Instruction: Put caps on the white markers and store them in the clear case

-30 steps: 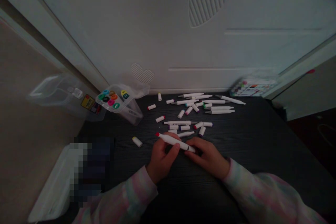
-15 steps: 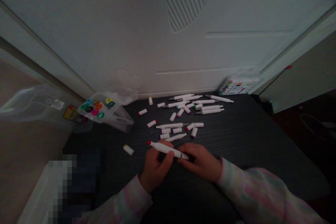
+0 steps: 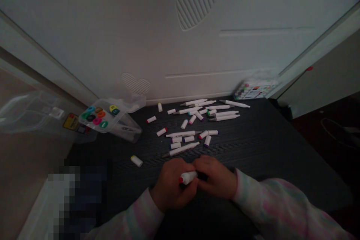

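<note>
Between my hands is a white marker with a red tip that points left and towards me. My left hand is closed around its barrel, thumb along the near side. The fingers of my right hand are closed at the marker's other end, which they hide. Just beyond my hands lies a white marker with a grey end, and above it another uncapped marker. Several loose white caps, among them a blue-ended cap and a red-ended cap, are scattered around these.
At the left stands an open clear plastic case holding several coloured markers. A yellow-ended cap lies left of my hands. More uncapped markers lie near the white panel, and a packed marker set leans at the back right.
The marker has swung so that its red tip points more towards me, and it sits lower. My left hand has turned and wrapped further around it; both hands have come closer together.
</note>
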`<state>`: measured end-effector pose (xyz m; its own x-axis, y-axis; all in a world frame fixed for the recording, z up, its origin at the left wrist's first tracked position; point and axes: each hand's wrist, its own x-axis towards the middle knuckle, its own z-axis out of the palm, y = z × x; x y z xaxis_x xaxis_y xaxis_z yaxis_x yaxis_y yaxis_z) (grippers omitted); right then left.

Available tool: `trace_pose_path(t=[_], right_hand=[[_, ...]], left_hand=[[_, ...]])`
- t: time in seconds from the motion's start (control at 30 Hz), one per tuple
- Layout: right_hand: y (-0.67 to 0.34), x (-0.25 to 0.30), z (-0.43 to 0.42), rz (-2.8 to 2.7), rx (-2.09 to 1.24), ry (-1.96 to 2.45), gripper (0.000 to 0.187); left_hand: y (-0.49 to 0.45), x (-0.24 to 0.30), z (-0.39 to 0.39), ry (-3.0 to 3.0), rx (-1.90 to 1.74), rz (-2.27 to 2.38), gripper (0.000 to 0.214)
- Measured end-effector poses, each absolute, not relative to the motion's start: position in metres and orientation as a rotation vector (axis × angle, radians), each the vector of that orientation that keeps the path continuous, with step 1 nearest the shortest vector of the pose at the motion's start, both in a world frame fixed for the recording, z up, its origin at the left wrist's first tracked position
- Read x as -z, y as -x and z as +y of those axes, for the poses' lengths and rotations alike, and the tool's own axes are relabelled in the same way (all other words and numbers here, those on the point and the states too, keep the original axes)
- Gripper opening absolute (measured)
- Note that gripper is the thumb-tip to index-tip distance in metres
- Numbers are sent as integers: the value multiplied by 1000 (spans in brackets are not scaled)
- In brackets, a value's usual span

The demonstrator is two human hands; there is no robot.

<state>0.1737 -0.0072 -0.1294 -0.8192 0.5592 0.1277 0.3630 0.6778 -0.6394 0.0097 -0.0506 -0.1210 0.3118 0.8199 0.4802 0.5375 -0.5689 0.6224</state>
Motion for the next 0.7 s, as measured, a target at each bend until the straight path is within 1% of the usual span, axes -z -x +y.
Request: trace_pose_path(t=[0.7], right_hand=[[-174,132,-6,-2597,-883,760,9]], left_hand=[[-13,123,-50,-2290,-1016,1283,8]])
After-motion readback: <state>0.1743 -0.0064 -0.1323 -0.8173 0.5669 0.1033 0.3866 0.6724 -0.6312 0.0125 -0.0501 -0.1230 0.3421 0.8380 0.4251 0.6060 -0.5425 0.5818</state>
